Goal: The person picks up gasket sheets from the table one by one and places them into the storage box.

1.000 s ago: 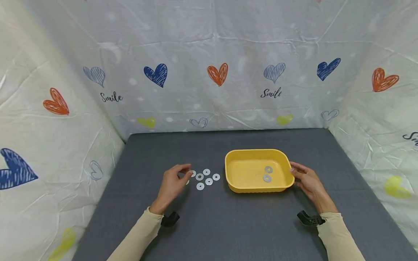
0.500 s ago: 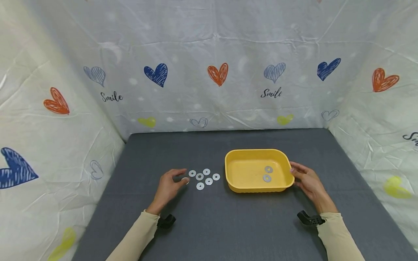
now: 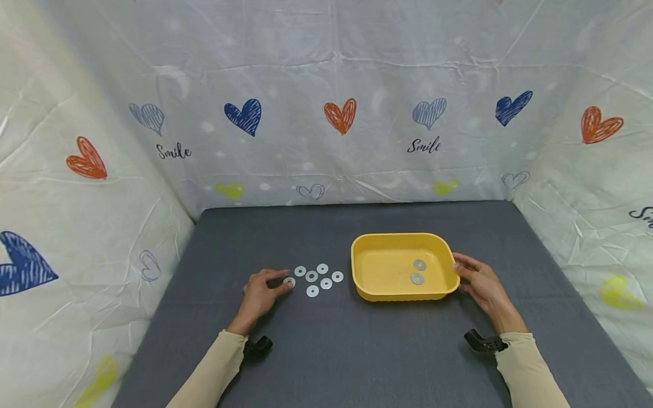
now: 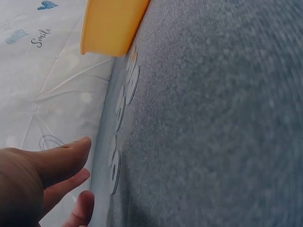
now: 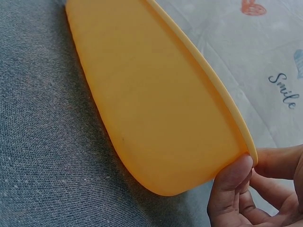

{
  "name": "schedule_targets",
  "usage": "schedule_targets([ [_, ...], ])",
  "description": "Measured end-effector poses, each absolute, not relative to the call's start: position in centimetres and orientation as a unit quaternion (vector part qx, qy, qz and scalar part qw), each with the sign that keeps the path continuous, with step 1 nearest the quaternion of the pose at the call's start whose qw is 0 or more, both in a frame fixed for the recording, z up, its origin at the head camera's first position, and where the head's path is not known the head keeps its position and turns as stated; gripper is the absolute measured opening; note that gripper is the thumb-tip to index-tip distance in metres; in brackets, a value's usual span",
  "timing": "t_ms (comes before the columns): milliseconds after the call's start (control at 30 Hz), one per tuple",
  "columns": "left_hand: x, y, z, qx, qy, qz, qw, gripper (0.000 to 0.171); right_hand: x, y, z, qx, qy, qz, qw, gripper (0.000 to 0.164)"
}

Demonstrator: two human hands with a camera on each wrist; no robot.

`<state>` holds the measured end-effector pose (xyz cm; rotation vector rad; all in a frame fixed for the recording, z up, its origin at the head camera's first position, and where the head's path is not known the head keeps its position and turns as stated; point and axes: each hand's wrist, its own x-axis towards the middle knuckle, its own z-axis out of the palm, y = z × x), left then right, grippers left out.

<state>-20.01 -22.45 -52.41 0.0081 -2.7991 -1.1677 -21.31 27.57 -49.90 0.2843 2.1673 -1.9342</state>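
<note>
Several flat metal washers [image 3: 312,276] lie loosely grouped on the dark cloth. Beside the leftmost washer [image 3: 289,281] is my left hand [image 3: 259,296], thumb and forefinger parted at its edge. In the left wrist view the fingertips [image 4: 78,153] stand apart with nothing between them, close to the nearest washer [image 4: 115,172]. A yellow plastic tray [image 3: 390,296] sits right of the group, with two washers [image 3: 417,278] on its floor. My right hand [image 3: 483,289] pinches the tray's right end by the rim, its thumb [image 5: 232,177] against the outer wall.
Dark grey cloth [image 3: 357,351] covers the table. A pale curtain [image 3: 377,73] printed with hearts hangs behind it and along both sides. Black straps [image 3: 484,342] with dark devices are worn on both wrists.
My left hand has drawn back left, with the washers at the left of the group now uncovered. The right hand and the tray have stayed in place.
</note>
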Motion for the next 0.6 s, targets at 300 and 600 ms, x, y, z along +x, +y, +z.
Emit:
schedule_targets([
  [300,-19.9,-22.5,-53.3,0.020,-0.929,-0.365,0.060,0.040,-21.2,27.6,-50.0,0.099,0.738,-0.658,0.115,0.055],
  [600,-19.9,-22.4,-53.6,0.020,-0.932,-0.355,0.067,0.040,-21.2,27.7,-49.9,0.094,0.735,-0.661,0.117,0.055],
])
